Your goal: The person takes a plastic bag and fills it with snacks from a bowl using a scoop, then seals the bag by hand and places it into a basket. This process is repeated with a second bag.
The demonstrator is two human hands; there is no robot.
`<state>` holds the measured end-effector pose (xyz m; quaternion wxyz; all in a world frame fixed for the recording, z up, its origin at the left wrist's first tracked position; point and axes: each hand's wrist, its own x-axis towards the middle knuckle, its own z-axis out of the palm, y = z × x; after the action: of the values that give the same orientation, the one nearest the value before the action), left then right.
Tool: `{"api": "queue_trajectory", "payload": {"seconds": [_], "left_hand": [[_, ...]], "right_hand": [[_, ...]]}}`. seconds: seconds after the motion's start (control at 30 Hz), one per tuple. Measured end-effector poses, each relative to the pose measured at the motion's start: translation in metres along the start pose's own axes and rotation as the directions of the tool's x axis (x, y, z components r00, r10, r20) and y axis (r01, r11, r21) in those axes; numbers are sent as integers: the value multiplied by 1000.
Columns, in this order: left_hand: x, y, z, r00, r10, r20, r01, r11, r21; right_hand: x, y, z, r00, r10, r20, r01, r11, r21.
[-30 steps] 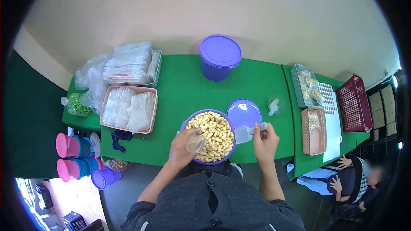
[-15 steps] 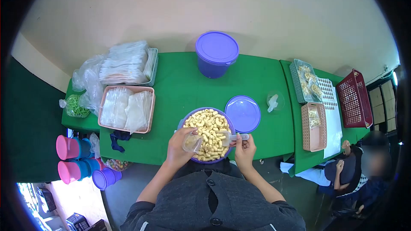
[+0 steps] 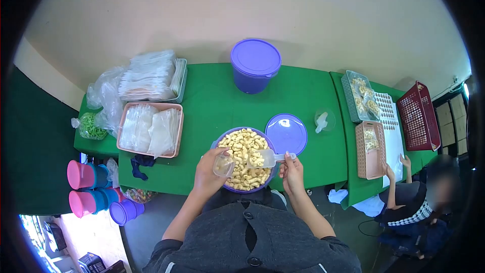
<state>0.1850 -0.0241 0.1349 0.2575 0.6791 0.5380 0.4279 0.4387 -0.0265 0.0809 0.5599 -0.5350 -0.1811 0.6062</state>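
Head view, contents of your bench point(image 3: 217, 101):

Item: your left hand point(image 3: 207, 173), its grip clamped on a small clear cup point(image 3: 223, 166) that is tipped over the left part of the open purple tub point(image 3: 276, 172).

Item: your right hand point(image 3: 293, 174), its grip clamped on the handle of a clear scoop point(image 3: 261, 158). The scoop's bowl, holding a few pieces, lies over the tub, near the cup.

Item: curved, pale yellow snack pieces point(image 3: 241, 141) (tube-shaped, like elbow macaroni), filling the open purple tub, which sits at your edge of the bench, right before you.

Item: one round purple lid point(image 3: 286, 134), lying just beside that tub, on its far right side.

Item: one covered purple tub point(image 3: 255, 65), upright near the wall.

Item: one clear round dish point(image 3: 331, 120) with a whitish utensil point(image 3: 321, 122) in it, to the right of the lid.

Item: one pink basket point(image 3: 180, 139) of clear bags, left of the open tub; behind it, a grey-green basket point(image 3: 183, 86) of stacked, pale packaging.

Item: one dark cloth point(image 3: 139, 167), near the pink basket.

Item: at far right, a dark red basket point(image 3: 420, 121) and another person point(image 3: 414, 197), seated or crouching (you cannot tell which).
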Motion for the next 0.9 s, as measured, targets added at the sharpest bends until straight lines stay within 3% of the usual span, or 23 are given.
{"api": "queue_trajectory", "payload": {"seconds": [0.07,0.2,0.27,0.33,0.47,0.53,0.6,0.63,0.67,0.73,0.87,0.9], "left_hand": [[1,0,-1,999,-15,40,14,1000,24],[4,2,1,984,-21,177,0,993,118],[4,4,3,976,6,218,-39,988,149],[5,4,8,959,130,254,-154,985,80],[6,13,17,948,194,251,-218,973,75],[7,15,21,933,225,282,-260,961,93],[8,17,26,923,247,295,-283,956,83],[8,18,26,918,259,300,-297,951,86],[7,19,27,916,261,303,-299,950,87],[6,21,25,950,185,253,-205,977,55],[5,18,20,962,195,191,-201,979,17],[4,16,19,975,160,153,-164,986,8]], "right_hand": [[-4,-7,3,998,64,-6,-63,996,66],[-19,-26,17,999,36,-12,-34,995,98],[-27,-34,25,998,-59,28,57,996,71],[-34,-40,34,992,-123,33,123,992,2],[-52,-49,50,956,-276,100,291,938,-186],[-57,-44,52,937,-332,107,347,920,-182],[-60,-41,59,717,-629,302,686,558,-467],[-68,-50,64,658,-668,347,731,457,-507],[-68,-55,66,658,-670,343,730,459,-506],[-67,-62,68,437,-762,478,855,186,-484],[-71,-68,62,408,-798,443,867,187,-462],[-67,-65,58,444,-819,364,847,252,-467]]}}
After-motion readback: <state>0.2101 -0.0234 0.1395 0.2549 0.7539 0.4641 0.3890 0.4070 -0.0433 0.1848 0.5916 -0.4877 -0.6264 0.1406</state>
